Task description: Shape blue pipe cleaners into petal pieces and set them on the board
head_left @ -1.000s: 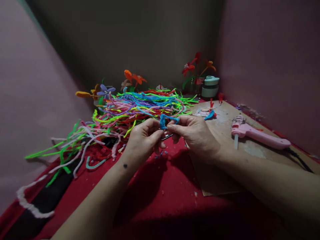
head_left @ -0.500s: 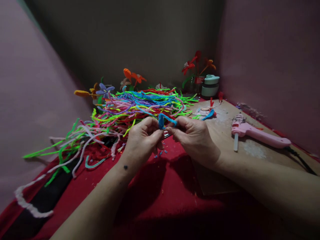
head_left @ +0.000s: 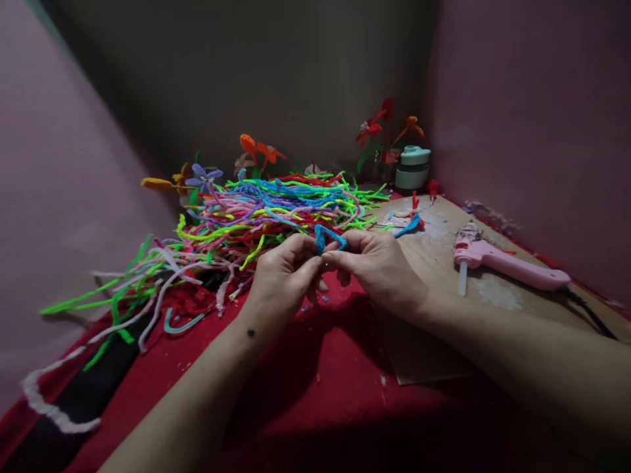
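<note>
Over the middle of the red worktop, two hands, the left hand and right hand, held one bent blue fuzzy stick, fingers of both pinched tight on it. Farther back lay one heap of bright fuzzy sticks, too many to count. On the right, one pink glue gun lay on one brown board.
</note>
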Demonstrator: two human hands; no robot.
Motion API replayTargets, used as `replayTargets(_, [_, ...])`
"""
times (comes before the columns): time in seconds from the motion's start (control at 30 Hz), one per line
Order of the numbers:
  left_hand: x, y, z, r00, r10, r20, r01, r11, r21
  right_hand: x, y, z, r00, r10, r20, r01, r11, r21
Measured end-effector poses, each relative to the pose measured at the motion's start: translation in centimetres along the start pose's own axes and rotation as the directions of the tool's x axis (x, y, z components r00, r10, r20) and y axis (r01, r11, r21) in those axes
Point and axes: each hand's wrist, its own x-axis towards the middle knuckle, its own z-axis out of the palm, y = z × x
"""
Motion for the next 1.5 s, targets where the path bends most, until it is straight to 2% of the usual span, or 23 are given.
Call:
replayTargets(0.1, [0.3,0.2,-0.3,0.999,-0.018,-0.038,0.018,1.0,-0.004,0.3,-0.4,-0.3,0.993,0.055,0.109,-0.068,0.991,0.118])
replayTargets(0.2, [0.6,0.4,-0.5,0.999,-0.028,-0.036,0.027,0.999,-0.032,0.8,-0.5,-0.6,0.996,0.038,0.079,-0.057,0.968,0.246])
replayTargets(0.27, [0.6,0.5,-0.6,0.999,-0.049,0.0,0.049,0.998,-0.05,1.1,-0.3,-0.8,0.995,0.074,0.062,-0.091,0.93,0.357])
replayTargets(0.33, [0.6,0.5,-0.5,0.997,-0.069,0.047,0.072,0.995,-0.066,1.3,0.0,-0.9,0.987,0.105,0.117,-0.145,0.897,0.418])
replayTargets(0.43, [0.5,0.4,-0.5,0.986,-0.093,0.135,0.108,0.989,-0.102,1.4,0.4,-0.9,0.977,0.1,0.187,-0.171,0.89,0.422])
replayTargets(0.6, [0.6,0.3,-0.9,0.955,-0.143,0.26,0.199,0.958,-0.205,1.5,0.6,-0.8,0.982,0.141,0.124,-0.182,0.886,0.428])
replayTargets(0.7, [0.6,0.4,-1.1,0.95,-0.171,0.262,0.233,0.946,-0.226,1.4,0.4,-0.8,0.974,0.176,0.145,-0.223,0.86,0.46])
replayTargets(0.8, [0.8,0.3,-1.3,0.94,-0.223,0.256,0.288,0.923,-0.254,1.3,0.4,-0.7,0.972,0.154,0.177,-0.221,0.855,0.469])
replayTargets(1.0, [1.3,-0.2,-1.7,0.889,-0.332,0.317,0.409,0.886,-0.22,1.3,0.7,-0.4,0.974,0.121,0.189,-0.196,0.872,0.448])
replayTargets(1.2, [0.9,0.4,-0.8,0.907,-0.407,0.111,0.409,0.912,0.0,1.2,0.5,-0.3,0.965,0.094,0.246,-0.207,0.849,0.486])
replayTargets(1.37, [0.9,0.6,-0.8,0.921,-0.389,0.028,0.377,0.906,0.191,1.0,0.6,-0.2,0.959,0.112,0.262,-0.242,0.803,0.544])
replayTargets(1.5, [1.0,0.4,-1.2,0.951,-0.306,-0.043,0.298,0.867,0.399,1.2,0.8,-0.1,0.954,0.118,0.276,-0.263,0.768,0.583])
